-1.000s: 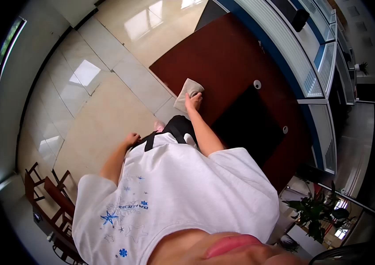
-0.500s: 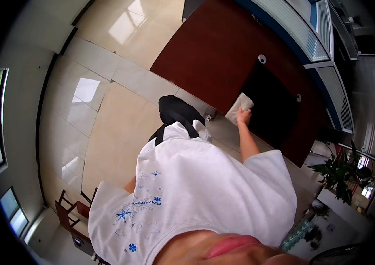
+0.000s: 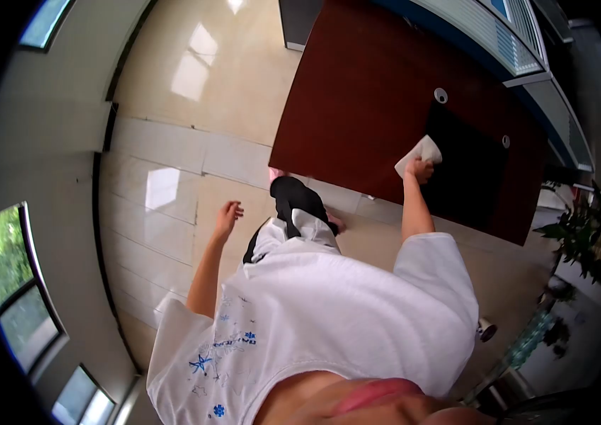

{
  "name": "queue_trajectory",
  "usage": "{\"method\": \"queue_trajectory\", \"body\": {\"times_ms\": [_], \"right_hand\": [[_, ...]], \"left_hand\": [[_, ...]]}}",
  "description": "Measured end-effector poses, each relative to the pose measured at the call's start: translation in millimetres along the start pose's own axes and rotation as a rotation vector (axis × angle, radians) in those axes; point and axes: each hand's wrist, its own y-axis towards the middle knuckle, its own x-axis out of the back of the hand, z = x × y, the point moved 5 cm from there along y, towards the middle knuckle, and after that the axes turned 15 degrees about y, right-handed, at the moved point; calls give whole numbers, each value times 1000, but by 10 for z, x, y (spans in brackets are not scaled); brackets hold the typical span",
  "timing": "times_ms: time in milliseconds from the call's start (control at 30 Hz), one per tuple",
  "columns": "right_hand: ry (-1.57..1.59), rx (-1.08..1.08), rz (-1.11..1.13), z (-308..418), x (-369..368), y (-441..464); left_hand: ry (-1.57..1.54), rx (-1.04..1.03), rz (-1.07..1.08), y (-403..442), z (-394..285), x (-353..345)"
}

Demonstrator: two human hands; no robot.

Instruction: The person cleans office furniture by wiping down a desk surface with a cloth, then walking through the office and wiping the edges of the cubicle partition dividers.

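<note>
A pale folded cloth (image 3: 421, 150) lies against the surface of a dark red-brown desk (image 3: 350, 99). My right hand (image 3: 420, 171) is closed on its near part, with the arm stretched out. The cloth overlaps the left edge of a black desk mat (image 3: 467, 177). Away from the desk, my left hand (image 3: 227, 219) hangs over the tiled floor at my side. Its fingers are loosely curled and apart, with nothing in them.
Two round cable grommets (image 3: 441, 95) are set in the desktop. A partition with slatted panels (image 3: 516, 46) runs along the desk's far side. Leafy plants (image 3: 584, 230) stand at the right. Tall windows (image 3: 21, 283) line the wall at the left.
My right hand and the cloth have shifted right and slightly up in the view. My left hand has come into sight. The whole view has turned a little.
</note>
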Motion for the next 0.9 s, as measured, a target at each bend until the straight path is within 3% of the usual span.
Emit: {"method": "queue_trajectory", "body": {"times_ms": [100,167,267,400,467,500,633,667,700,767,800,900], "right_hand": [[-20,167,0,947,-547,-365],[-33,333,7,1473,-843,-657],[27,651,105,2075,-1092,-1243],[79,971,278,2269,-1219,-2164],[116,1073,445,2202,-1133,-2664],[120,1102,540,2149,-1041,-2928],[219,1156,733,1690,-719,-3694],[215,1135,736,1545,-661,-3798],[215,1115,735,1437,-629,-3893],[223,977,742,1318,-570,-3977],[208,943,724,1285,-562,-4002],[198,852,666,1237,-594,-4039]], "left_hand": [[175,6,159,44,92,429],[259,99,225,96,587,724],[250,260,157,-52,867,1266],[53,591,-17,-302,1280,1779],[43,611,54,-337,1349,1845],[44,621,90,-347,1381,1918],[260,199,213,29,1346,2175],[272,229,243,108,1217,2251],[355,118,238,219,1102,2354],[440,175,222,594,1067,2621],[516,27,195,796,998,2769],[237,367,253,1228,745,3111]]}}
